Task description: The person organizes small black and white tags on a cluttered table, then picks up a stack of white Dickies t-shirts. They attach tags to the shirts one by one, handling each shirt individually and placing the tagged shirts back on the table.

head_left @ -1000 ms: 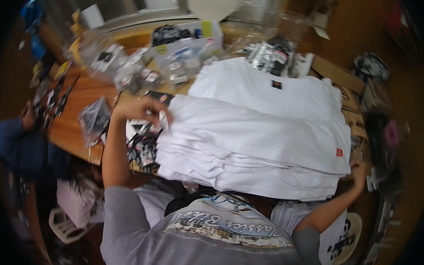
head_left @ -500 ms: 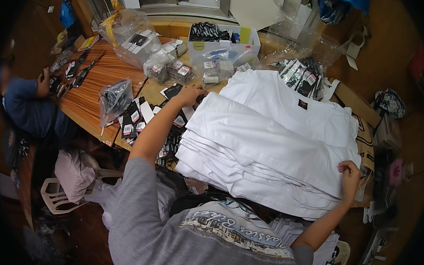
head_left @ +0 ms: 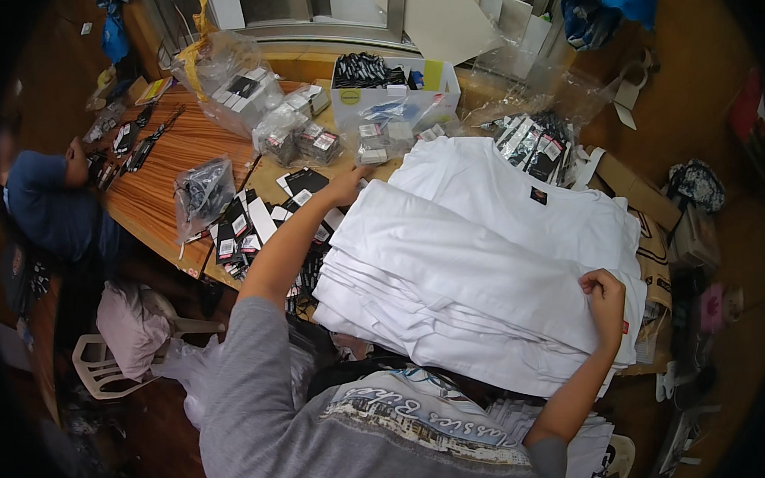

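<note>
A pile of white T-shirts [head_left: 450, 277] lies before me in several layers. The top shirt has its neckline toward the far side, with a dark neck label [head_left: 538, 195]; its lower part is folded up over itself. At the pile's left edge is my left hand [head_left: 346, 187], its fingers drawn together on something small that I cannot make out. My right hand [head_left: 603, 292] is over the right part of the folded cloth, fingers loosely bent and apart, with nothing seen in them. Beside that wrist a small red tab [head_left: 625, 328] shows on the shirt's edge. Black-and-white hang tags [head_left: 249, 223] are heaped left of the pile.
Behind the shirts stands a white box [head_left: 396, 101] of black tags, with bagged card stacks [head_left: 306, 138] beside it. More tags [head_left: 534, 147] lie in plastic at the back right. A co-worker [head_left: 43, 195] sits at the left of the wooden table [head_left: 156, 188]. Cardboard [head_left: 650, 244] borders the right.
My right hand has moved left and away from me, off the pile's right edge and over the cloth, uncovering the red tab. My left hand has shifted slightly toward me.
</note>
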A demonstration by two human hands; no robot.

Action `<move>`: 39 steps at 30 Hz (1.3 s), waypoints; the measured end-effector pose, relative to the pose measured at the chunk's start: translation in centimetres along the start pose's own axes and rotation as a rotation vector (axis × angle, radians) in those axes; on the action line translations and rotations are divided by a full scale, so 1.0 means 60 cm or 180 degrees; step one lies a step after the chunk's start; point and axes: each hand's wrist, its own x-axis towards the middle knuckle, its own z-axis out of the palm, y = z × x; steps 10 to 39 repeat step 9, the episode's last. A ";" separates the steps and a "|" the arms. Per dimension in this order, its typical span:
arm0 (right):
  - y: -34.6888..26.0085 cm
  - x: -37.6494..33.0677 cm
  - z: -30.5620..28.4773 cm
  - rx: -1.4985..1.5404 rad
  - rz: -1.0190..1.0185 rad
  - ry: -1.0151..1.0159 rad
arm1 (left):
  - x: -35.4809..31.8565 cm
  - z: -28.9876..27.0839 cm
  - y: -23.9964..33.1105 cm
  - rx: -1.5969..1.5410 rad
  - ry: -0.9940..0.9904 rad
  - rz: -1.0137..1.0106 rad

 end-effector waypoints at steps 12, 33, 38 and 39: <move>-0.025 0.011 0.006 0.0070 0.0030 -0.0158 | 0.040 -0.092 0.066 0.0100 -0.0491 -0.0674; -0.025 0.011 0.006 0.0070 0.0030 -0.0158 | 0.040 -0.092 0.066 0.0100 -0.0491 -0.0674; -0.025 0.011 0.006 0.0070 0.0030 -0.0158 | 0.040 -0.092 0.066 0.0100 -0.0491 -0.0674; -0.025 0.011 0.006 0.0070 0.0030 -0.0158 | 0.040 -0.092 0.066 0.0100 -0.0491 -0.0674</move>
